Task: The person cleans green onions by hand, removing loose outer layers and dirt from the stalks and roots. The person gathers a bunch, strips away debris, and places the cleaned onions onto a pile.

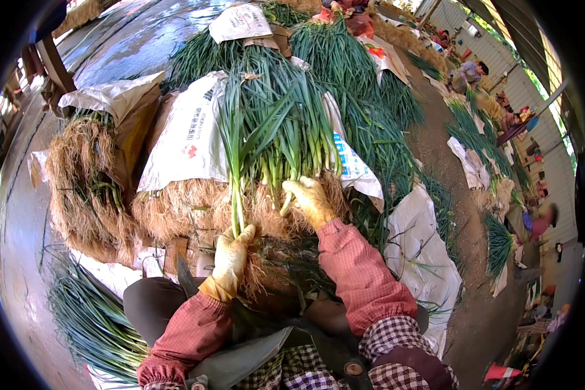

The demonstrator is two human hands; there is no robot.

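My left hand (231,257), in a yellowish work glove, is closed round the pale root ends of a few leek-like stalks (236,201). Their long flat leaves point away from me, and brown roots hang beside the glove. Further right, my right hand (309,200), gloved too, has its thumb and fingers closed on the pale lower end of a single stalk (286,204) at the near edge of the pile. That pile of green leaves (273,97) spreads out in front of me, with matted brown roots (182,205) along its near side.
A white printed sack (188,130) covers the pile's left part. Another root bundle (84,169) stands further left. Loose green stalks (91,315) lie by my left knee. A white sheet (422,260) lies at right. Other people (468,75) sit among more piles along the far right.
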